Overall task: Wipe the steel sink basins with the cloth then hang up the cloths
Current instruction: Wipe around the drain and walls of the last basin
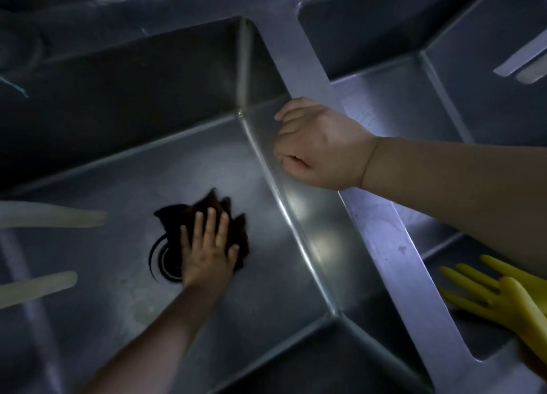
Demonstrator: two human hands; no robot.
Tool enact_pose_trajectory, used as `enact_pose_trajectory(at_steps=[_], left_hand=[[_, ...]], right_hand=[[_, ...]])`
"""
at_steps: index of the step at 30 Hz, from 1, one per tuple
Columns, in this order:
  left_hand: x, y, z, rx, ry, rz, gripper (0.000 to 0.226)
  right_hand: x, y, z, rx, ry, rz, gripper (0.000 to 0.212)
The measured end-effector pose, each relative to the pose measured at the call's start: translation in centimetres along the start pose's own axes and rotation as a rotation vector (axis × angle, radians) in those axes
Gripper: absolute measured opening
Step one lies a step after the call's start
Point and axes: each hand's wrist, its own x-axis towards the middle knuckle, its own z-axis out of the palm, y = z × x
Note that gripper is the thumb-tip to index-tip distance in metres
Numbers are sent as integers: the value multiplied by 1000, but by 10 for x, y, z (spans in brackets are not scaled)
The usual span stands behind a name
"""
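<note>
The wiping step is on: the left hand (208,253) presses flat, fingers straight, on the dark cloth (207,224) by the drain (165,260) on the basin floor (266,290), the right hand (318,144) curls over the divider (393,263), and next the cloth should rub the walls.

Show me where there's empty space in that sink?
Bare floor lies between the left hand pressing the dark crumpled cloth and the shiny steel divider. Crowded around the round black drain; the yellow rubber glove fills the neighbouring basin's corner.

left hand (207,254) flat on dark cloth (207,216), right hand (319,147) gripping divider (384,230).
</note>
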Motion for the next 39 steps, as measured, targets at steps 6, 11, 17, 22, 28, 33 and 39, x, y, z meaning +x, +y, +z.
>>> enact_pose_trajectory(at_steps=[6,11,17,22,28,33,39], left_hand=[[-62,10,12,161,-132,290,63],[-133,11,25,134,-247,568,79],[-153,-9,13,159,-289,680,77],[-123,-13,5,178,-341,679,95],[-40,8,2,115,-251,403,99],[31,23,0,39,-214,284,96],[109,19,-20,-8,-181,154,92]], right_hand=[[1,-1,-2,-52,-62,-7,23],[1,-5,-2,-96,-85,-2,24],[2,-4,-1,-133,-113,-16,27],[1,-4,-2,-108,-90,-9,24],[1,0,2,-66,-52,-19,25],[2,0,-1,-26,-36,-25,28],[1,1,1,-21,-47,-17,22]])
